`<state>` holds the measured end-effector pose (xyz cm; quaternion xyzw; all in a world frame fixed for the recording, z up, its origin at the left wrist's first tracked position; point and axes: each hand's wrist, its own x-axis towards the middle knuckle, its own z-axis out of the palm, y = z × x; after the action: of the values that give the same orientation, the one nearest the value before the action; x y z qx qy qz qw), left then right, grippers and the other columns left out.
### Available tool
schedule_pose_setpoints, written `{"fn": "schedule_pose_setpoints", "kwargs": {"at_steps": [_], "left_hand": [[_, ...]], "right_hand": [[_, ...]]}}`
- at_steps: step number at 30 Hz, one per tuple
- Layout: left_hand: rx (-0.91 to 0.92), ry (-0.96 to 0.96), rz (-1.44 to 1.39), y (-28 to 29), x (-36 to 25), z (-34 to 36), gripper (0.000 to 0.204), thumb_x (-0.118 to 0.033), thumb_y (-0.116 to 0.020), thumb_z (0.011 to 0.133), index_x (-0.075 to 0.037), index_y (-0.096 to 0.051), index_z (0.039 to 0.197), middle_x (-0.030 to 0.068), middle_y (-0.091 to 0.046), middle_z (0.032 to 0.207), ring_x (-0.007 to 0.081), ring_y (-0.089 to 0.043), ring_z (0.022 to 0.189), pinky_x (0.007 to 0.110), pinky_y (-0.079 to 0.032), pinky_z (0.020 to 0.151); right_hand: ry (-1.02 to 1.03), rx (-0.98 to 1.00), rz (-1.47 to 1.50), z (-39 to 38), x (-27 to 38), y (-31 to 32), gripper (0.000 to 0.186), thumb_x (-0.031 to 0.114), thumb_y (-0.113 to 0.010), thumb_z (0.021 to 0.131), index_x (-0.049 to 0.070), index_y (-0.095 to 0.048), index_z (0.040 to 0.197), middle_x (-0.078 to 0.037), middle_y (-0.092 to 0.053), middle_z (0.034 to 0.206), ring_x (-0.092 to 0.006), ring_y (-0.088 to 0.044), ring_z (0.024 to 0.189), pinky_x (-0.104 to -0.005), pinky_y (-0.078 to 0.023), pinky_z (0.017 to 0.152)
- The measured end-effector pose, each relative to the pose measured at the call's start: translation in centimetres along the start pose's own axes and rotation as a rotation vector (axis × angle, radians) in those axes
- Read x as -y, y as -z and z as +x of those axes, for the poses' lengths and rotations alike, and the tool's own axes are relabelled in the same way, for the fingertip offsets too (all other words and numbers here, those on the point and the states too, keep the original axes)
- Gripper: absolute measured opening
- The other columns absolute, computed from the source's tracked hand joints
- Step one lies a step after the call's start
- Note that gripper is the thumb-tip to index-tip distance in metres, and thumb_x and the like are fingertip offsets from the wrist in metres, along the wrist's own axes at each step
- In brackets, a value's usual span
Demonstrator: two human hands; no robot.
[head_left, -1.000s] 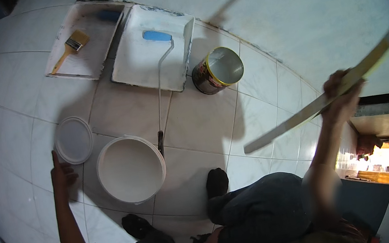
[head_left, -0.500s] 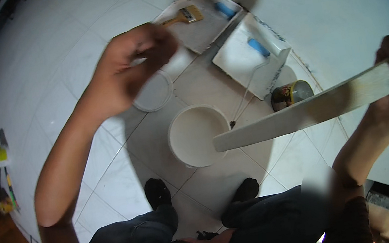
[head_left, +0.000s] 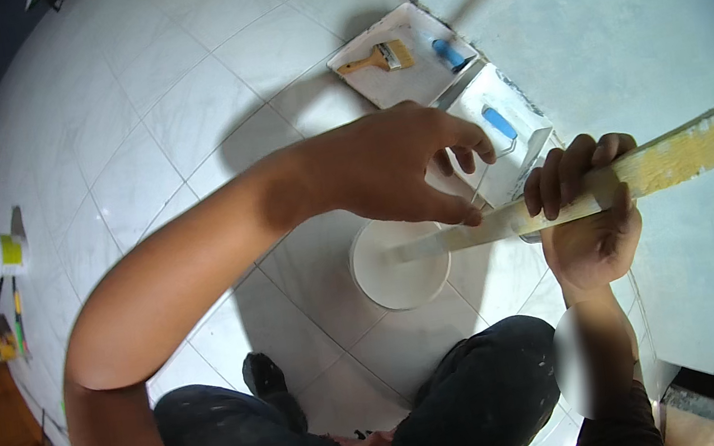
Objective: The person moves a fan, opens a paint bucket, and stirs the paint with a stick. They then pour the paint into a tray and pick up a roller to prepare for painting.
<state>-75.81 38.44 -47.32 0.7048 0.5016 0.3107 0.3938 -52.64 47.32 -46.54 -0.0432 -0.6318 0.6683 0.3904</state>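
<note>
My right hand (head_left: 590, 222) is wrapped round a long flat wooden slat (head_left: 686, 158), smeared with white and showing bare yellowish wood toward its upper end. The slat slants down to the left, and its lower end meets the pale content of a round white bucket (head_left: 366, 290) on the floor. My left hand (head_left: 408, 161) reaches over the bucket from the left with fingers curved and apart, holding nothing. Its thumb tip lies by the slat; whether they touch I cannot tell.
Beyond the hands, one paint tray (head_left: 367, 98) holds a brush (head_left: 388, 56) and a blue-handled tool (head_left: 448, 55). Another tray (head_left: 531, 98) beside it holds a blue-handled roller frame (head_left: 500, 122). A pale wall (head_left: 622, 30) rises at right; a white tub (head_left: 7, 254) stands far left.
My right hand has come leftward and grips lower on the slat, whose end has moved into the bucket area. My left hand has swung right and down toward the slat, its fingers spreading.
</note>
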Motion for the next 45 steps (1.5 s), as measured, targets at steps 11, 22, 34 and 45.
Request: {"fn": "schedule_pose_setpoints", "kwargs": {"at_steps": [11,22,34,45], "left_hand": [[0.071,-0.214,-0.120,-8.7,3.7,-0.9,0.052,-0.040,-0.079,0.086,-0.001,-0.066,0.118,0.0193,-0.072,0.104,0.0386,-0.068,0.100,0.046,-0.052,0.087],[0.227,-0.235,-0.588,-9.0,2.6,0.5,0.048,-0.031,-0.090,0.081,-0.001,-0.068,0.112,0.0084,-0.072,0.098,0.0163,-0.067,0.092,0.032,-0.055,0.082],[-0.352,-0.187,-0.353,-11.8,0.1,0.3,0.029,-0.027,-0.079,0.088,0.000,-0.069,0.086,0.0066,-0.066,0.068,0.0132,-0.062,0.065,0.031,-0.050,0.065],[-0.232,-0.074,-0.430,-17.0,3.2,1.8,0.035,-0.033,-0.081,0.086,-0.001,-0.068,0.088,0.0048,-0.066,0.076,0.0141,-0.062,0.073,0.031,-0.050,0.072]], "right_hand": [[-0.103,-0.165,-0.135,1.1,4.2,-5.2,0.029,0.036,-0.052,0.103,0.012,-0.038,0.095,-0.002,-0.042,0.071,-0.0124,-0.044,0.056,-0.0285,-0.044,0.052],[0.039,-0.033,-0.262,4.0,11.5,-3.8,0.034,0.041,-0.046,0.108,0.008,-0.048,0.100,0.001,-0.040,0.072,-0.0090,-0.037,0.052,-0.0242,-0.035,0.044],[0.061,-0.269,-0.114,0.0,5.7,-8.5,0.033,0.033,-0.054,0.104,0.012,-0.040,0.083,-0.001,-0.031,0.060,-0.0117,-0.033,0.046,-0.0268,-0.033,0.043],[-0.035,-0.491,-0.293,-2.2,5.7,-8.6,0.037,0.031,-0.066,0.099,0.010,-0.045,0.077,-0.002,-0.040,0.059,-0.0118,-0.040,0.047,-0.0271,-0.035,0.044]]}}
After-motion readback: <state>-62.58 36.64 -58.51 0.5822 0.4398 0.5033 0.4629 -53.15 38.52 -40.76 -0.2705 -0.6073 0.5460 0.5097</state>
